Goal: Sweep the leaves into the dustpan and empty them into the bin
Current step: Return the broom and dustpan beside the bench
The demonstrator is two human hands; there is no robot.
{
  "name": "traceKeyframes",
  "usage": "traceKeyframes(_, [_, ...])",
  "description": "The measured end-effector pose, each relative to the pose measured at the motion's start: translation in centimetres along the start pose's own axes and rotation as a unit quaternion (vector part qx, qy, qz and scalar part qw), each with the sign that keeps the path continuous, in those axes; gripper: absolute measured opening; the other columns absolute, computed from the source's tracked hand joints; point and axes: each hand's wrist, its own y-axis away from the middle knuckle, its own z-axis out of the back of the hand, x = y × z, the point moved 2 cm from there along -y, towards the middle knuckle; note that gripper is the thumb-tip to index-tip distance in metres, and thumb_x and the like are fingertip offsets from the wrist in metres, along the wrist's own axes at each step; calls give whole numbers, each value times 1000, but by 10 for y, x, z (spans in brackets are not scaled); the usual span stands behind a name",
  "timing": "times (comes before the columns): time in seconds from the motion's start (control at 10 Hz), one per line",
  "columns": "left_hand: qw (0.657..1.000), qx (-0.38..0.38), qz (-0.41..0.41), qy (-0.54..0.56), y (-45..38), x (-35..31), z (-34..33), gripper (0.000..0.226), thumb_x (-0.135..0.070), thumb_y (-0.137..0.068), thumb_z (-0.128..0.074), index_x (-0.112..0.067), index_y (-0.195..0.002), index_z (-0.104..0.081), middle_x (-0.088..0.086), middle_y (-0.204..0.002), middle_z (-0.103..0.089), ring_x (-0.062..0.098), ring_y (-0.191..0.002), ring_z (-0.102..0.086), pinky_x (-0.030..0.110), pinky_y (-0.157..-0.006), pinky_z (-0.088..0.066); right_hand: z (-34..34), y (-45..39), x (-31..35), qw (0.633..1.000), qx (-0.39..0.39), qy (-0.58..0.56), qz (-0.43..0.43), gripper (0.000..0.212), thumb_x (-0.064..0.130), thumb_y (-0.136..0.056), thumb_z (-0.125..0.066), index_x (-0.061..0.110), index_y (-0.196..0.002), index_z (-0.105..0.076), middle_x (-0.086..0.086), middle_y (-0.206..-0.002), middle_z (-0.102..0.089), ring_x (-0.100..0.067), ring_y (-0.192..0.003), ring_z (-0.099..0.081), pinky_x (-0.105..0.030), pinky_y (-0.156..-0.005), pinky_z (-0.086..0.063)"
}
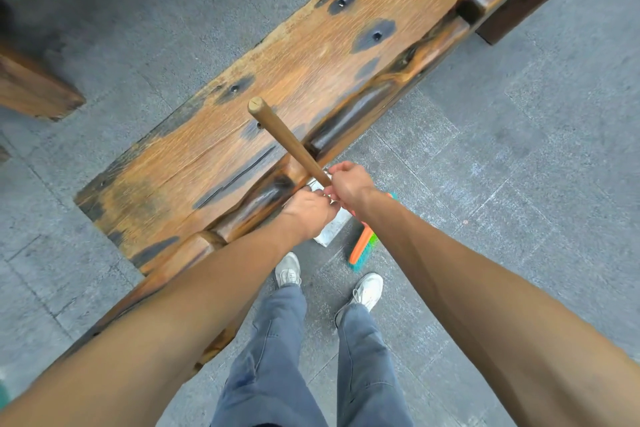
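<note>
My right hand [348, 185] grips the round wooden broom handle [289, 142], which rises toward the camera over the bench edge. The broom head [363, 246], orange with green and blue bristles, rests on the paving in front of my right shoe. My left hand [310, 210] is closed just left of the right one, directly above the grey metal dustpan [329, 230]. It seems to hold the dustpan's thin metal handle, mostly hidden under the fingers. The dustpan stands on the ground against the bench. I see no leaves or bin.
A long, heavy wooden bench [277, 80] runs diagonally on my left, close to both hands. Another wooden block [31, 87] sits at the far left. Grey stone paving [519, 166] spreads to the right. My white shoes [289, 269] stand beside the bench.
</note>
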Motion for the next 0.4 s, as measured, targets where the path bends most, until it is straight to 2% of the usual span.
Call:
traceKeyframes(0.1, [1000, -8, 16, -19, 5, -4, 2, 53, -18, -88, -56, -15, -139, -42, 6, -141, -50, 24, -134, -42, 42, -115, -27, 6, 8, -5, 999, 19, -34, -7, 32, 7, -86, -35, 24, -98, -59, -6, -76, -69, -13, -48, -51, -20, -44, -37])
traceKeyframes(0.2, [999, -34, 33, -21, 12, -6, 9, 54, -21, -89, -54, -19, -141, -40, 6, -145, -45, 24, -136, -39, 41, -116, -24, 11, 14, -1, 997, 52, -49, 3, 32, 8, -88, -34, 24, -100, -59, -2, -71, -64, -10, -49, -49, -15, -42, -31])
traceKeyframes(0.3, [997, -55, 49, -22, 23, -12, 14, 58, -22, -89, -53, -22, -145, -36, 7, -149, -39, 26, -139, -33, 42, -118, -19, 18, 22, 3, 996, 74, -45, 28, 31, 10, -89, -34, 27, -95, -59, 0, -77, -62, -10, -51, -49, -16, -43, -32])
traceKeyframes(0.4, [995, -73, 71, -7, 39, -22, 21, 53, -26, -88, -53, -21, -140, -43, 10, -148, -38, 28, -138, -32, 44, -115, -25, 23, 30, -3, 993, 84, -26, 73, 26, 11, -90, -36, 24, -88, -59, 0, -76, -61, -11, -51, -50, -20, -46, -36])
